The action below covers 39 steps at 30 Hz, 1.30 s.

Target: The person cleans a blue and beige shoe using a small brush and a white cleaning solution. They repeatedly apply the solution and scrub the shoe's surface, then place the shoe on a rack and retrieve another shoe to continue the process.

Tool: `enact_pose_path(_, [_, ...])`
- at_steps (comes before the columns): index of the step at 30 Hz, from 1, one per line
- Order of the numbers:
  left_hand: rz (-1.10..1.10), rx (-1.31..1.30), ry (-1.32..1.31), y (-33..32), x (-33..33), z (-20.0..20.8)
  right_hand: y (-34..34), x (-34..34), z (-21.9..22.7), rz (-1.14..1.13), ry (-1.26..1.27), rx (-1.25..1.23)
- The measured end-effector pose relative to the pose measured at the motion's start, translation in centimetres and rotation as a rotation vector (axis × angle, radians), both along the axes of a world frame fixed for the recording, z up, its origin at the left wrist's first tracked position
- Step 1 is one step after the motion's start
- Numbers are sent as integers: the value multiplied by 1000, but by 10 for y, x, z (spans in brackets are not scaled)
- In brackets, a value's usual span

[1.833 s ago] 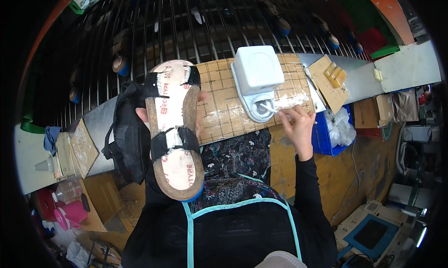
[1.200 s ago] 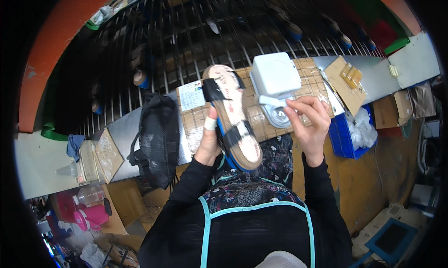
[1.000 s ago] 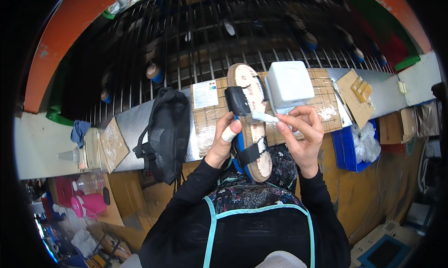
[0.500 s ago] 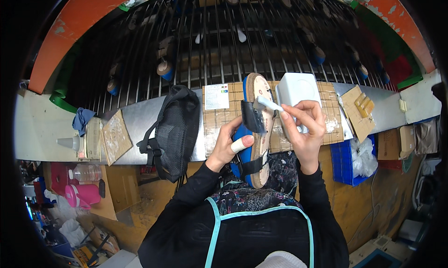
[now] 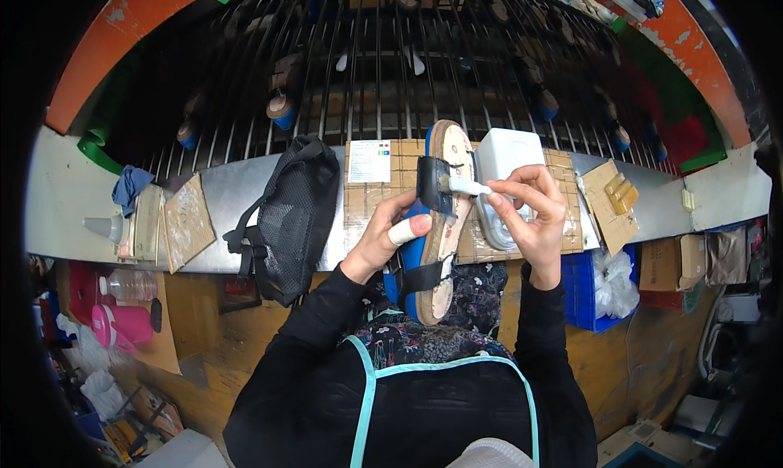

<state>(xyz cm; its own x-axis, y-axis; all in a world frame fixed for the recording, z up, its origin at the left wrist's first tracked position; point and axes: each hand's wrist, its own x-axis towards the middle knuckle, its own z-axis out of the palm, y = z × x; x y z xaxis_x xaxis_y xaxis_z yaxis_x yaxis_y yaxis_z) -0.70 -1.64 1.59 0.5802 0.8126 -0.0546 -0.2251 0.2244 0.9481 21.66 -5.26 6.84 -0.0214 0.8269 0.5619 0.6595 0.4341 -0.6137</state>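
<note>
My left hand, its thumb bound in white tape, grips a sandal by its left side. The sandal stands toe away from me, with a cork sole edge, a pale insole, a blue side and black straps. Between the thumb and fingers of my right hand is a small white-handled brush. Its tip rests at the inner edge of the wide black front strap. A white plastic tub with a clear lower part stands just beyond my right hand.
A metal worktop bears a cardboard sheet, a black mesh bag and boards at both sides. Beyond it lies a rack of metal rods with several sandals. Below the right edge sits a blue crate with plastic bags.
The brush tip has shifted left, from over the insole onto the strap, and its handle lies flatter. My left hand still holds the sandal. The whole view has moved slightly.
</note>
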Motion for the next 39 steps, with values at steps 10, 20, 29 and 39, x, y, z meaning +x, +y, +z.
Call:
enact_pose_path(10, [-59,-98,-44,4,6,7,-7,14,2,103,64,-42])
enact_pose_path(20, [128,-210,-158,-9,15,-10,-45,-25,-40,-68,466,-155])
enact_pose_path(29, [175,-107,-73,-12,12,-14,-39,-41,-43,-267,291,-108])
enact_pose_path(39, [139,-62,-42,-2,-2,-21,-26,-38,-34,-329,-53,96])
